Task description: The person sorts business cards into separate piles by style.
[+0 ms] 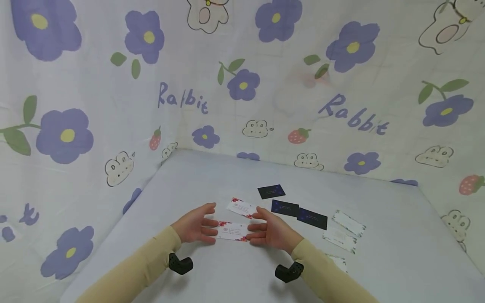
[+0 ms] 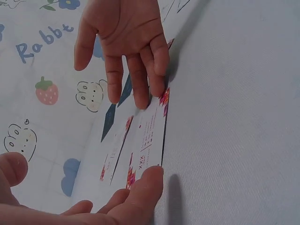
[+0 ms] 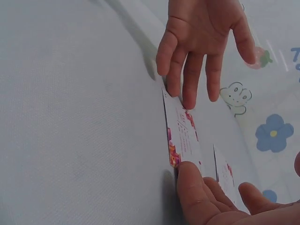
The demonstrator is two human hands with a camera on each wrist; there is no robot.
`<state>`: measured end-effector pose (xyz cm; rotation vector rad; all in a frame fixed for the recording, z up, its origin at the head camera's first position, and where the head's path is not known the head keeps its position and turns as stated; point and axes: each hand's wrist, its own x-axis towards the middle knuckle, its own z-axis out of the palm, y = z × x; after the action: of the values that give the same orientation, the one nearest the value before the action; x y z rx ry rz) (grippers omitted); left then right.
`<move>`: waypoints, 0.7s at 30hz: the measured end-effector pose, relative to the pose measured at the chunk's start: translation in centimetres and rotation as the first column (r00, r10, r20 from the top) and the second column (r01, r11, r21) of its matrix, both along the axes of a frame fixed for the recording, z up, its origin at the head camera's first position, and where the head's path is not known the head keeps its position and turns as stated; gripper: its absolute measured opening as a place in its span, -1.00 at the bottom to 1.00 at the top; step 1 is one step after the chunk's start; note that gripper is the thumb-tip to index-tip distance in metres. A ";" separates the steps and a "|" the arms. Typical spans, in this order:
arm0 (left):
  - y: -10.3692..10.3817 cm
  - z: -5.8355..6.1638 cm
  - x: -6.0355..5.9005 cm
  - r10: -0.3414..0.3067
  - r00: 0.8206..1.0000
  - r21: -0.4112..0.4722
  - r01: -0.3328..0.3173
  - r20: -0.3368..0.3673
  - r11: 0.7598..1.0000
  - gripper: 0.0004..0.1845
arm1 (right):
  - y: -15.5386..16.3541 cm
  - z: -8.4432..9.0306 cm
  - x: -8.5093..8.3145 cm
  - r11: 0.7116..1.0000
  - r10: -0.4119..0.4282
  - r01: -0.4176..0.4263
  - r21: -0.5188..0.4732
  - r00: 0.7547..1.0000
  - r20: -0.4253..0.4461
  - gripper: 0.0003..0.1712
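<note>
A white business card with red floral corners (image 1: 232, 231) lies between the two hands. At its left end is my left hand (image 1: 195, 224), fingers extended and fingertips at the card's edge. My right hand (image 1: 273, 229) faces it from the other end, fingers straight and thumb raised. In the left wrist view the white card (image 2: 149, 136) spans the gap between both hands' fingertips. Just beyond it lies a second white card with red corners (image 1: 241, 207), near the right thumb. Whether the fingertips press the card or only touch it, I cannot tell.
Behind and right of the hands are several black cards, one at the back (image 1: 271, 192) and one overlapping pair (image 1: 312, 218). White cards with green leafy corners (image 1: 347, 223) lie farther right, one partly behind the right sleeve (image 1: 327, 269). A printed curtain (image 1: 280, 105) surrounds the white table (image 1: 212, 176).
</note>
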<state>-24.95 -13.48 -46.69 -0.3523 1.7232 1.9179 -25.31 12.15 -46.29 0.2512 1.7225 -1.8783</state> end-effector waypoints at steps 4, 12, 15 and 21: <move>0.1 -0.2 0.1 0.046 0.999 0.030 -0.047 0.015 0.998 -0.19 | -0.1 -0.3 0.1 0.999 -0.042 0.042 -0.005 0.999 0.007 -0.26; 0.3 0.4 0.6 0.024 0.999 -0.013 -0.024 -0.028 1.000 -0.20 | -0.5 -0.6 0.4 0.999 -0.037 0.037 -0.023 0.999 0.011 -0.26; -0.1 0.7 0.6 0.037 0.998 -0.052 -0.039 -0.048 0.998 -0.22 | -0.4 -0.5 0.5 0.998 -0.057 0.057 -0.004 0.998 -0.004 -0.24; -0.5 0.5 0.4 0.023 0.999 -0.041 -0.024 -0.036 0.999 -0.20 | -0.5 -0.3 0.6 0.998 -0.063 0.063 -0.011 0.998 -0.010 -0.23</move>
<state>-24.56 -13.95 -46.19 -0.3572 1.7913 1.9182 -24.72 11.61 -46.63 0.2955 1.7298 -1.9362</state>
